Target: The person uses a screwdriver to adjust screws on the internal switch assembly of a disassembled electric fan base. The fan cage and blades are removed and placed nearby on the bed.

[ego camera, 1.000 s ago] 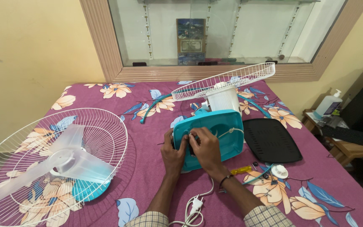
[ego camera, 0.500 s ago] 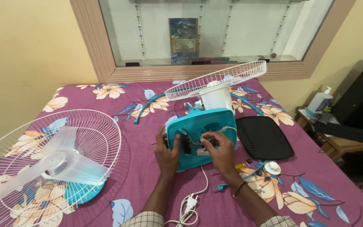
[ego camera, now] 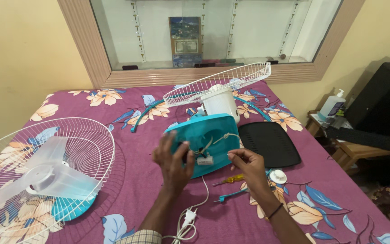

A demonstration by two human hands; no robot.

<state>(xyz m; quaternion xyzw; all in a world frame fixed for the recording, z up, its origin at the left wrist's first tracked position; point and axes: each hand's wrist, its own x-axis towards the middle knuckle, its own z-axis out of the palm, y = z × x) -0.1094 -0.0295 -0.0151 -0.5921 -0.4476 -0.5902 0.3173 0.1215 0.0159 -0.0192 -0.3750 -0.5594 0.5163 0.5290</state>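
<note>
1. The left hand [ego camera: 173, 159] is gripping the underside of the teal plastic fan base [ego camera: 202, 141], fingers spread and curled over its near edge — the base is lying upturned on the purple floral bedspread [ego camera: 127, 180], just in front of the white motor housing [ego camera: 220, 105].
2. The right hand [ego camera: 248, 166] is pinching lightly at the thin white power cord [ego camera: 202, 190] beside the base's right edge, fingers nearly closed on it.
3. Risk: tugging the cord could be straining the small white wiring block [ego camera: 205, 160], since it is hanging loose in the opening.
4. The yellow-handled screwdriver [ego camera: 227, 180] and round white cap [ego camera: 277, 176] are lying loose — a knock could send them rolling.
5. Hidden: the left palm is covering part of the opening, and the front grille with clear blades [ego camera: 41, 174] is getting cut off at the left.
</note>
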